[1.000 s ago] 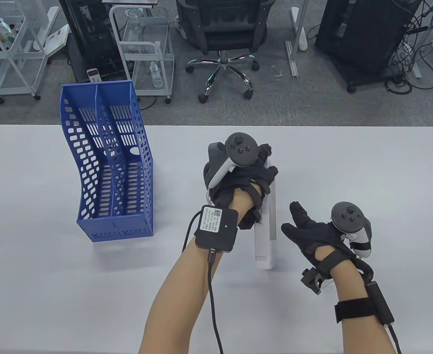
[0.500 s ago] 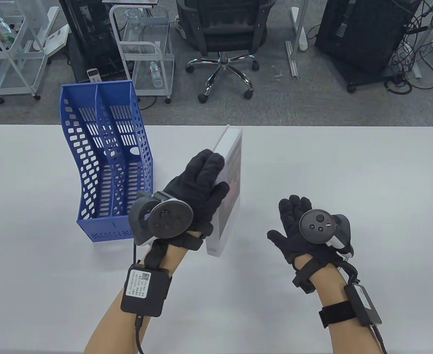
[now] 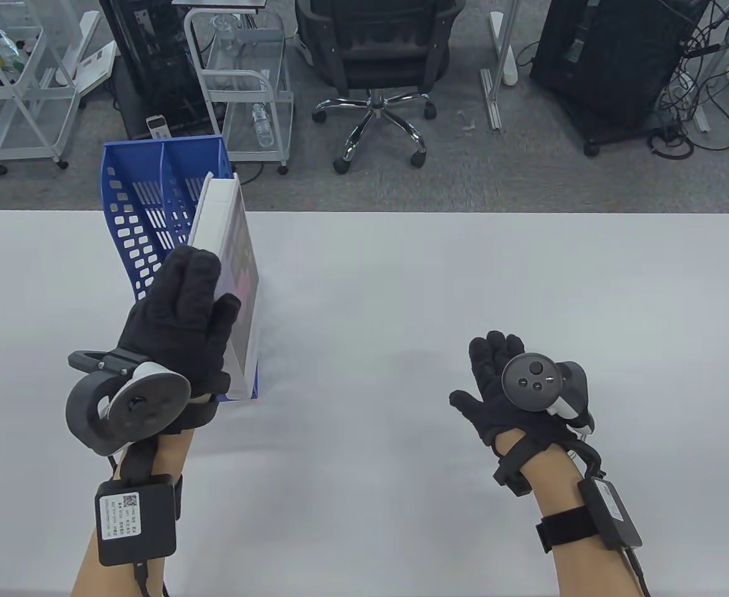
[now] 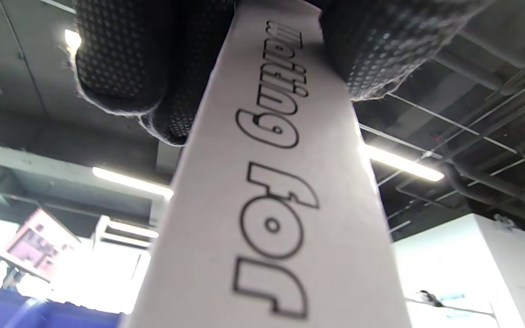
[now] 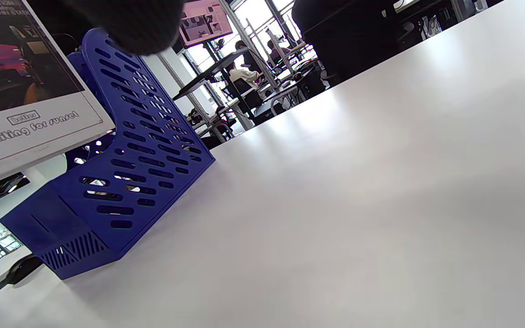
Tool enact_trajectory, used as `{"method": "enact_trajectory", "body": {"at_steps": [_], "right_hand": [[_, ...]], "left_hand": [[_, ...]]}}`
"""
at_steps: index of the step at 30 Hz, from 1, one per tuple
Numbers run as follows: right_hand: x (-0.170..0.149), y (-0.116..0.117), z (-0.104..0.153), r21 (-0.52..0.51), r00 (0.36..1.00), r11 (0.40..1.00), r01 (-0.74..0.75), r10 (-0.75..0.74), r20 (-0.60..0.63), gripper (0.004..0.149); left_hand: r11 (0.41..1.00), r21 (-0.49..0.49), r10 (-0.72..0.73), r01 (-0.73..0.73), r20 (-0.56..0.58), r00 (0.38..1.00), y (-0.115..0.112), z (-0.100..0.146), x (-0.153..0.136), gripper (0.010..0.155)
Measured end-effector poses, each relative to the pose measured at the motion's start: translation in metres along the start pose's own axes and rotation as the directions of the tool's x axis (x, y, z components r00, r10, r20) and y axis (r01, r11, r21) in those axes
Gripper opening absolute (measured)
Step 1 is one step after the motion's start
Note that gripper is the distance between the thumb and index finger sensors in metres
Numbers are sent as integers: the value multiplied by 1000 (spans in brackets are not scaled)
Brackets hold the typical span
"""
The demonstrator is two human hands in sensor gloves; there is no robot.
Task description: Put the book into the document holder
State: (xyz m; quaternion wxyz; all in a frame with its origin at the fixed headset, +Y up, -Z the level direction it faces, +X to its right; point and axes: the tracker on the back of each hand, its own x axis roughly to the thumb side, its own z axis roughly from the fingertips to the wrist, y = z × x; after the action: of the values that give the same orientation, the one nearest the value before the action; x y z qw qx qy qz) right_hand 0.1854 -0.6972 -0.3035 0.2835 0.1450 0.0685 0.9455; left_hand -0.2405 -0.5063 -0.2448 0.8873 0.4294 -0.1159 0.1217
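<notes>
White table (image 3: 401,298) in a lab/office space; beyond its far edge sit a black office chair (image 3: 373,56), white wire carts (image 3: 246,81) and black equipment racks (image 3: 613,56) on grey carpet.

Blue perforated document holder (image 3: 129,205) stands near the far-left corner of the table, two slots, open tops facing up. Right wrist view shows its slotted side wall (image 5: 144,150) and base resting flat on the table.

Left hand (image 3: 174,323) holds the book (image 3: 233,273) on edge, fingers on one cover and thumb on the other, spine toward the wrist. Left wrist view confirms: gloved fingers (image 4: 116,54) pinch the white spine (image 4: 271,205), which carries outlined lettering. Book is off the table and tilted, over the right side of the holder; its top corner reaches past the holder's rim, and its lower end overlaps the holder's front right corner in the table view. Cannot tell whether it has entered a slot. Right wrist view shows the cover (image 5: 21,86): sunset photo, title "Waiting for sunset", with the book's lower edge above the holder wall.

Right hand (image 3: 504,385) is near the table's front-right area, well apart from the book, fingers spread wide, holding nothing.
</notes>
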Motion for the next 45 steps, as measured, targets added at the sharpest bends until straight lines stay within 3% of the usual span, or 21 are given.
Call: {"method": "enact_trajectory", "body": {"at_steps": [12,19,26,33,38,45], "right_hand": [[-1,0,-1,4,1000,1000,9,-9,4,85],[-3,1,-1,9,1000,1000,12,-12,-4,85],[-7,1,-1,12,1000,1000,16,-15,-18,85],[-4,2,-2,17,1000,1000,5,-5,-11,85],[-4,3,-1,18,1000,1000,3,-3,-13,84],[-4,4,-2,29,1000,1000,1,0,-19,84]], "left_hand": [[992,40,-118,121,-82,990,-21,-6,-38,62],[994,-7,-109,109,-119,987,-55,-8,-57,62],[996,-46,-82,77,-131,988,-95,10,-70,61],[978,-136,-170,159,-74,983,-125,27,-73,60],[976,-160,-166,146,-116,979,-137,38,-83,59],[968,-226,-144,106,-159,977,-134,36,-79,57]]}}
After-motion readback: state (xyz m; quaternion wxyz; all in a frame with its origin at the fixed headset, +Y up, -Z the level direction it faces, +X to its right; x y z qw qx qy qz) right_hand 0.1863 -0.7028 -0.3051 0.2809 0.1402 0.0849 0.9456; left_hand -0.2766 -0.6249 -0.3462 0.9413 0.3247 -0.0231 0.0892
